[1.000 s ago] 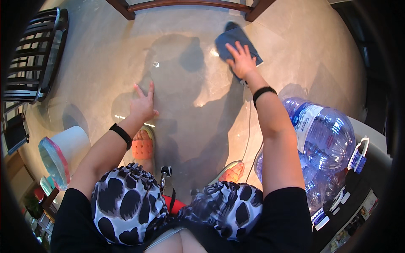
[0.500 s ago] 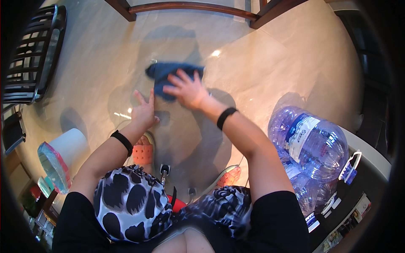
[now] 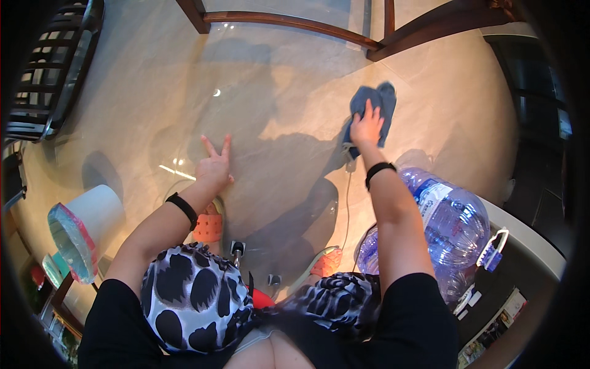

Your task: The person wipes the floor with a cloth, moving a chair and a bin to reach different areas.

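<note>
Toward the right of the floor, my right hand [image 3: 367,129] presses down on a bunched blue cloth [image 3: 388,104]. One or two of its fingers point forward over the fabric, while the others are bent against it. At centre left, my left hand [image 3: 214,169] holds nothing; two fingers are spread apart in a V, low over or touching the pale tiled floor [image 3: 276,160]. Just behind that hand is an orange clog [image 3: 207,228] on my left foot. Another orange clog [image 3: 326,262] is on my right foot.
Large clear plastic bottles [image 3: 458,230] lie beside my right forearm. A white bin [image 3: 98,212] with a plastic liner lies tipped at left. Dark wooden furniture legs and a rail [image 3: 295,24] cross the far side. A black slatted rack [image 3: 46,80] stands far left.
My right hand has slid the blue cloth across the floor to the right, from the middle to near the bottles. My left hand has stayed nearly in place.
</note>
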{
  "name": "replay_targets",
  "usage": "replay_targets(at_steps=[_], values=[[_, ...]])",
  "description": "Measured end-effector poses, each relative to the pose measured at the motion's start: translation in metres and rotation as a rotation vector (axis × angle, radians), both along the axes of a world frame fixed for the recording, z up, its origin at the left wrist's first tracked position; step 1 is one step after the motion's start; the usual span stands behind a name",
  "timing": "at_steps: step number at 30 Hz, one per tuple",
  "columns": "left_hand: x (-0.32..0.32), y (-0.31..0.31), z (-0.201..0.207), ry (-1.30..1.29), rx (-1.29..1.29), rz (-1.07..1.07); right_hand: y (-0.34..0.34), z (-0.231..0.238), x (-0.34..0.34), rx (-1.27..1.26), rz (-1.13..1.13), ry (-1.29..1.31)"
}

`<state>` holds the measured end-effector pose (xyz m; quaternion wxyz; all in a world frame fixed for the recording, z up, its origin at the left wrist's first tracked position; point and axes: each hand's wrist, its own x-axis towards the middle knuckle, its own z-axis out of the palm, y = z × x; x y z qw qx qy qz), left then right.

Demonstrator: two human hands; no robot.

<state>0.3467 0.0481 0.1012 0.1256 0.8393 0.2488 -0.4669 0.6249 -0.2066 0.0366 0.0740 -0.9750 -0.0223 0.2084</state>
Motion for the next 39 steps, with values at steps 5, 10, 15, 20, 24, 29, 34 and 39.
replay_targets(at_steps=[5,10,15,20,24,29,34,39], values=[[-0.008,0.0,0.007,0.05,-0.001,0.03,0.039,0.026,-0.148,0.081,0.429,0.028],[-0.016,-0.003,0.003,-0.056,0.017,-0.012,0.023,0.035,-0.194,0.351,1.05,0.056],[-0.015,-0.007,0.003,-0.076,-0.001,0.003,-0.001,0.033,-0.126,0.217,0.812,-0.054],[-0.006,-0.005,0.014,0.005,0.005,0.004,-0.047,0.028,-0.019,0.375,0.509,-0.212],[-0.03,0.0,0.004,-0.071,0.035,0.006,-0.075,0.048,0.022,0.359,0.218,-0.467],[-0.002,-0.01,0.008,-0.089,-0.011,-0.002,-0.168,0.006,0.047,0.067,-0.453,-0.234],[-0.017,-0.005,0.005,-0.021,0.034,-0.017,-0.039,0.008,0.004,0.006,-0.422,-0.112],[-0.008,-0.006,0.01,-0.042,0.017,0.014,0.076,0.009,-0.058,0.071,-0.122,-0.117]])
